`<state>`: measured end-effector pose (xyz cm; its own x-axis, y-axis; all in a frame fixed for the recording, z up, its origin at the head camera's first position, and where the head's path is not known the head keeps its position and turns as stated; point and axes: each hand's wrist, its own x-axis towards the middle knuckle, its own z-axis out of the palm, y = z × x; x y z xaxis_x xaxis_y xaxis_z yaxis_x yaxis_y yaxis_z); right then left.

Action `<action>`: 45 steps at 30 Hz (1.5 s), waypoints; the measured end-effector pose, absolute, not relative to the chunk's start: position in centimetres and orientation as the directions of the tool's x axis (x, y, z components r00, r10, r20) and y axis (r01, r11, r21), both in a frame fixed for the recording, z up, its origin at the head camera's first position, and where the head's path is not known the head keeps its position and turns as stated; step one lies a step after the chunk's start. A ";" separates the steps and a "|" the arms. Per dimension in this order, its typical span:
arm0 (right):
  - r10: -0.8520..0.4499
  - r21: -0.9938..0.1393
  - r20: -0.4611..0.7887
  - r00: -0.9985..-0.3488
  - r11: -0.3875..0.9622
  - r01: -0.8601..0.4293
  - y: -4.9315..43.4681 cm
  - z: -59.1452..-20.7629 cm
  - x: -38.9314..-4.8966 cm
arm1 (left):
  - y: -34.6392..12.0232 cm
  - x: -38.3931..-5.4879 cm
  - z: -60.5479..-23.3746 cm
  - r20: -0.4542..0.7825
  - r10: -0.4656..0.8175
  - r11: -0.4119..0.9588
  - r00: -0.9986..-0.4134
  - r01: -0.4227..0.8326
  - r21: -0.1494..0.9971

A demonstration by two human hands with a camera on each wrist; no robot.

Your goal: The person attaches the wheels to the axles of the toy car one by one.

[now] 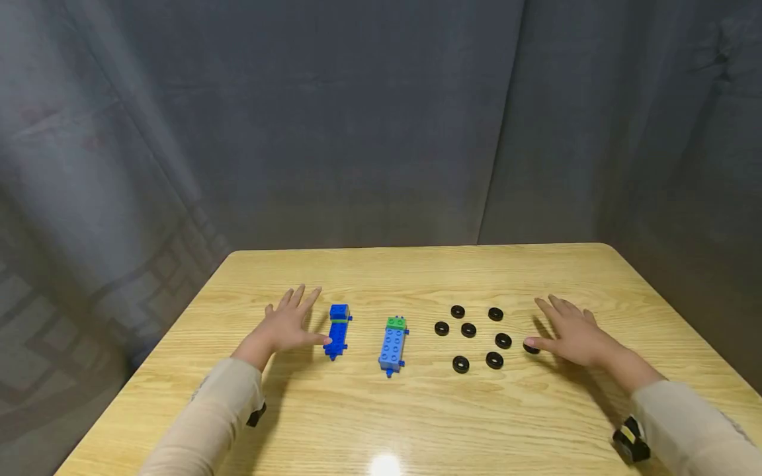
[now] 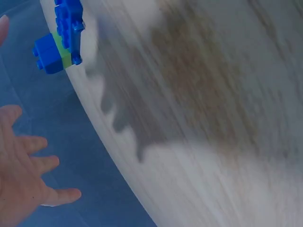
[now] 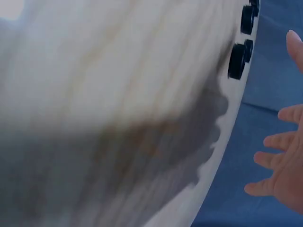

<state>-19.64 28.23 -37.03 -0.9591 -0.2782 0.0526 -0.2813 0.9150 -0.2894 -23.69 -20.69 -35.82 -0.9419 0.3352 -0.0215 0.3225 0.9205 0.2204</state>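
My left hand hovers over the table with its fingers spread, its thumb overlapping the dark blue toy vehicle base in the head view. That base carries a blue block on a thin green layer at its far end. To its right lies a lighter blue toy vehicle base topped by a green block. On the right side, my right hand is held above the table, fingers spread and holding nothing. Its thumb overlaps a black toy wheel in the head view.
Several more black wheels lie scattered between the lighter base and my right hand. They rest on a light wood table with rounded far corners. Grey curtains hang behind the table and at both sides.
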 end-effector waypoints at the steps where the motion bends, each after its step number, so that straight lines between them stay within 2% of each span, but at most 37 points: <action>1: -0.283 -0.293 0.052 -0.958 0.912 -0.286 28.1 -37.2 -19.5 | -20.7 -23.7 -35.9 -0.031 0.340 0.918 -0.940 0.324 0.227; 12: -0.344 -0.274 0.061 -0.937 0.897 -0.347 27.1 -38.4 -18.4 | -20.5 -24.0 -36.3 -0.075 0.416 0.884 -0.906 0.383 0.267; 26: -0.395 -0.361 0.027 -0.918 0.853 -0.377 26.7 -38.5 -18.1 | -20.0 -24.4 -36.9 -0.119 0.441 0.879 -0.890 0.401 0.257; 45: -0.412 -0.385 -0.034 -0.911 0.846 -0.368 26.9 -38.2 -18.7 | -19.1 -25.2 -37.7 -0.147 0.463 0.865 -0.874 0.409 0.291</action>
<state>-18.71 26.91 -38.18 -0.9107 -0.4116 -0.0338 -0.3682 0.8463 -0.3849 -25.19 -19.10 -37.75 -0.8740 0.4632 -0.1466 0.4094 0.8646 0.2914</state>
